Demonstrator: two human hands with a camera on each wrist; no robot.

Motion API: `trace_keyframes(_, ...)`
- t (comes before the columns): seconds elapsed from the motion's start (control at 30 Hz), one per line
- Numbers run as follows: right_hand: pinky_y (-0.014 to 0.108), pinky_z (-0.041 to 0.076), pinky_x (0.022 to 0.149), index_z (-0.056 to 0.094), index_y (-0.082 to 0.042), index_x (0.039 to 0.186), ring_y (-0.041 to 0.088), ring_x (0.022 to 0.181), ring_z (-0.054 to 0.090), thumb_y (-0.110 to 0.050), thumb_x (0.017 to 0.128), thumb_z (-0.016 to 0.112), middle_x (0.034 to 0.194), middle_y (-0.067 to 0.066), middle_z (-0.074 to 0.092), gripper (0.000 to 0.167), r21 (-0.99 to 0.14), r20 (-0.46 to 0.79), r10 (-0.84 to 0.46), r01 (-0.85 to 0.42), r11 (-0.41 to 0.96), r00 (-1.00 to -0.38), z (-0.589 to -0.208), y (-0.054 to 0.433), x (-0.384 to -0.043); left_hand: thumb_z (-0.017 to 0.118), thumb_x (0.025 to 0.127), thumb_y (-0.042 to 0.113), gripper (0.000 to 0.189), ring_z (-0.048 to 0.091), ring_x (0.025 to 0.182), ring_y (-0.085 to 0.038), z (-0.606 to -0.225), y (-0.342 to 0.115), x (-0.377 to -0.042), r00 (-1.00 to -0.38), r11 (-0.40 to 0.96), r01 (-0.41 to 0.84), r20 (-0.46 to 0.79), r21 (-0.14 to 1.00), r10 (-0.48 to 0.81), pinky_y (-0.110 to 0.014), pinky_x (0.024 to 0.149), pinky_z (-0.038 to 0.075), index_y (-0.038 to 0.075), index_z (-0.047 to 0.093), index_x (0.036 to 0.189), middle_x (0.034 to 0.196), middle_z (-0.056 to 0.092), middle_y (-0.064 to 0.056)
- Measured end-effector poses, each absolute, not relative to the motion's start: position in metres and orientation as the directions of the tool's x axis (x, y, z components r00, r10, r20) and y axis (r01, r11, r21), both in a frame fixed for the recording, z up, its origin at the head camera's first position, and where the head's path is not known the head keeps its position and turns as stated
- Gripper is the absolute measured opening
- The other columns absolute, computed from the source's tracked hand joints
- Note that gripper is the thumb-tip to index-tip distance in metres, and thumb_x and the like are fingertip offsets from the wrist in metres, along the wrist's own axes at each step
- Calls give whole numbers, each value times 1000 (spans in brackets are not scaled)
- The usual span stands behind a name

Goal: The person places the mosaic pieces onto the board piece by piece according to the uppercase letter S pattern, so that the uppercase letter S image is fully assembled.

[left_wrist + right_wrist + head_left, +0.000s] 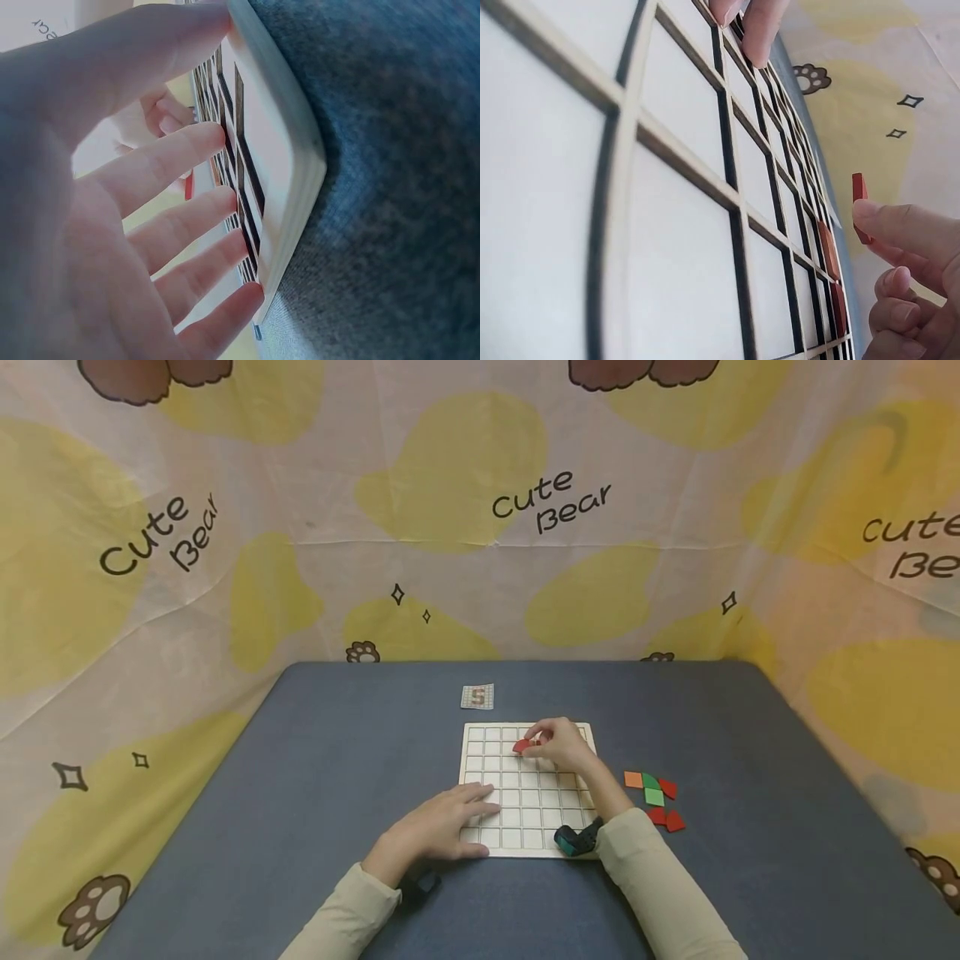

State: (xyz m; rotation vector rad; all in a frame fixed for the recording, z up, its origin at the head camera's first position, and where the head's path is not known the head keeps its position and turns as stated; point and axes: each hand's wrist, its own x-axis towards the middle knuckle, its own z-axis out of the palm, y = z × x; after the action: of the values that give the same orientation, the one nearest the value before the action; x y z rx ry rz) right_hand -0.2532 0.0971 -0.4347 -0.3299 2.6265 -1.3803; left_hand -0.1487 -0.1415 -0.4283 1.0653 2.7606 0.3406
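A white grid board [517,793] with raised wooden ridges lies on the table. My right hand [558,745] is over its far part, pinching a thin red tile [859,206] between thumb and finger; the tile appears held just off the grid. Below it in the right wrist view, an orange tile [829,251] and a red tile [839,307] sit in cells near the board's edge. My left hand [450,818] rests at the board's near left side, fingers spread and fairly straight, fingertips touching its surface and rim.
Right of the board lie loose tiles: an orange square [633,779], a green rounded piece [650,782], a green square [654,797] and several red pieces [675,821]. A small card [477,697] with a gridded figure lies beyond the board. Printed cloth [450,485] surrounds the table.
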Motion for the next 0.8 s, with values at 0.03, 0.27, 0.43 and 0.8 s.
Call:
trace_keyframes(0.03,23,32,53,71,0,98,12,57,36,-11,78,78,60,-3,42,24,-821,-35,-262,-122,558,-964,-435,96,-253,71,83,41,57,44,139,-28,-428,-142,-149,-732,720,640,-70,268,677,-45,113,40,18,58,134,149,48,-8)
trace_keyframes(0.27,22,29,52,72,-2,97,11,56,35,-13,77,79,60,-4,41,24,-790,-24,-248,-133,598,-969,-435,89,-256,71,83,40,57,45,139,-27,-427,-141,-148,-730,714,645,-59,273,681,-44,113,40,18,58,133,149,48,-8)
trace_keyframes(0.43,22,28,51,72,-2,97,11,57,34,-12,77,79,62,-3,41,24,-795,-48,-244,-111,596,-969,-435,84,-258,71,82,41,56,45,138,-27,-427,-141,-148,-727,710,653,-47,262,685,-43,112,40,18,59,133,148,49,-8)
trace_keyframes(0.8,23,36,57,74,-8,95,15,70,46,-18,76,81,79,5,59,23,-726,-73,-204,-88,682,-976,-435,75,-262,71,83,41,56,46,138,-27,-427,-141,-148,-723,707,660,-43,256,690,-43,112,41,18,59,133,147,49,-9)
